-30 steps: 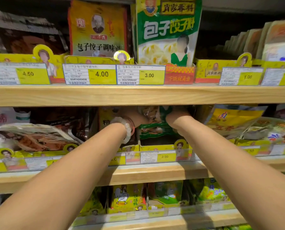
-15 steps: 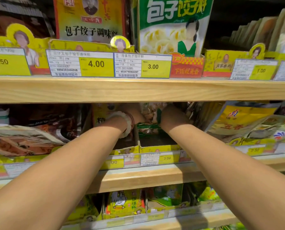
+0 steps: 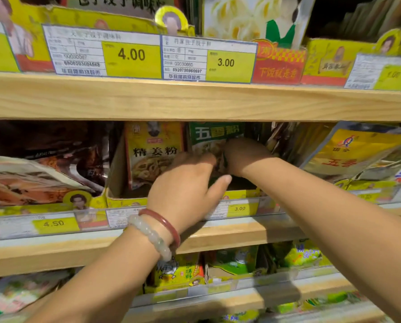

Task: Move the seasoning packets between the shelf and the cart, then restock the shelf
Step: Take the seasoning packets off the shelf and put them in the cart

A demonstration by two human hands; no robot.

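The green seasoning packets (image 3: pixel 214 136) stand upright in their yellow display box (image 3: pixel 239 194) on the middle shelf (image 3: pixel 218 231), just right of the yellow ginger-powder packet (image 3: pixel 154 152), and they now show their printed top clearly, where half a second ago the upper shelf board (image 3: pixel 195 101) and the two wrists hid most of that slot; the view has also come closer and lower, so the price tags (image 3: pixel 225 62) above loom large. The left hand (image 3: pixel 185 185) has drawn back out of the slot since then, which I read as the packets being settled into place or about to be pulled forward as a bunch; the pictures do not settle which, and no cart is in view. That left hand lies spread in front of the box, fingers fairly straight and blurred with motion, fingertips touching the lower front of the green packets, thumb stretched out toward the right, grasping nothing that I can see; a red bangle (image 3: pixel 164 223) and a pale bead bracelet (image 3: pixel 150 236) sit on its wrist. The right hand (image 3: pixel 241 156) is deeper in, curled against the right side of the green packets and apparently gripping them, though its fingertips are hidden behind them
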